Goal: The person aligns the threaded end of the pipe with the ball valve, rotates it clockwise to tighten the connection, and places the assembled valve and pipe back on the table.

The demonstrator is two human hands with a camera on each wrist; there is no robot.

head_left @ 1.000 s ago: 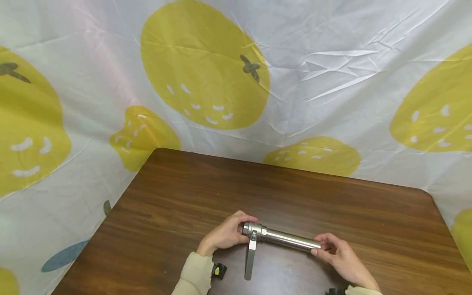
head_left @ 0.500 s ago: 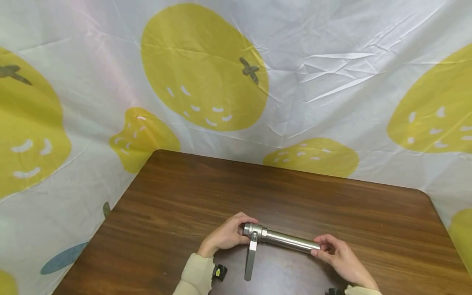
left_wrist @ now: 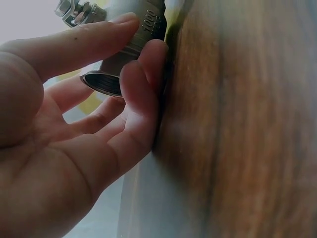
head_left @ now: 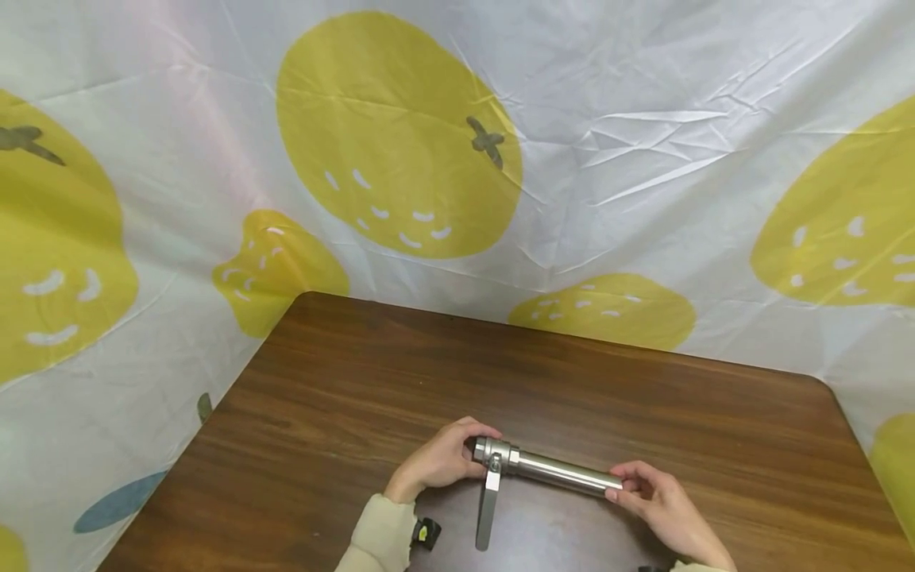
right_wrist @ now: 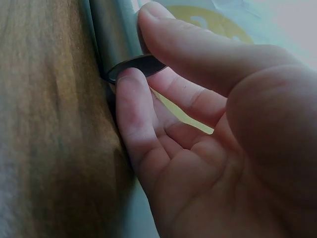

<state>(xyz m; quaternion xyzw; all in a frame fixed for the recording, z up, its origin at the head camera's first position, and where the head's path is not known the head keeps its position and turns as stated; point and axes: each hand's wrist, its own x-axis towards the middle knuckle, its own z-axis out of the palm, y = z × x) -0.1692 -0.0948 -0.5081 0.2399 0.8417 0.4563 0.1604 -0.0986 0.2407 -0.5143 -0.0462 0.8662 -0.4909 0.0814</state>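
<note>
A metal ball valve (head_left: 500,455) joined in line with a shiny steel pipe (head_left: 561,471) lies low over the table in the head view. Its flat grey lever (head_left: 487,508) points toward the person. My left hand (head_left: 443,457) grips the valve's free end between thumb and fingers. In the left wrist view the open threaded end (left_wrist: 103,83) faces the palm, and raised digits show on the valve body (left_wrist: 146,22). At the other end, my right hand (head_left: 661,502) pinches the pipe's tip. The right wrist view shows the thumb along the tube and fingertips at its rim (right_wrist: 148,63).
A brown wood-grain table (head_left: 372,357) with rounded far corners lies under the hands. White cloth (head_left: 608,95) printed with yellow fruit hangs at its back and sides. A black wrist mount (head_left: 426,533) sits by the left sleeve (head_left: 379,528).
The head view has shifted slightly, so table, hands and valve all appear a little lower. Both hands keep the same hold, and the lever still points toward the person.
</note>
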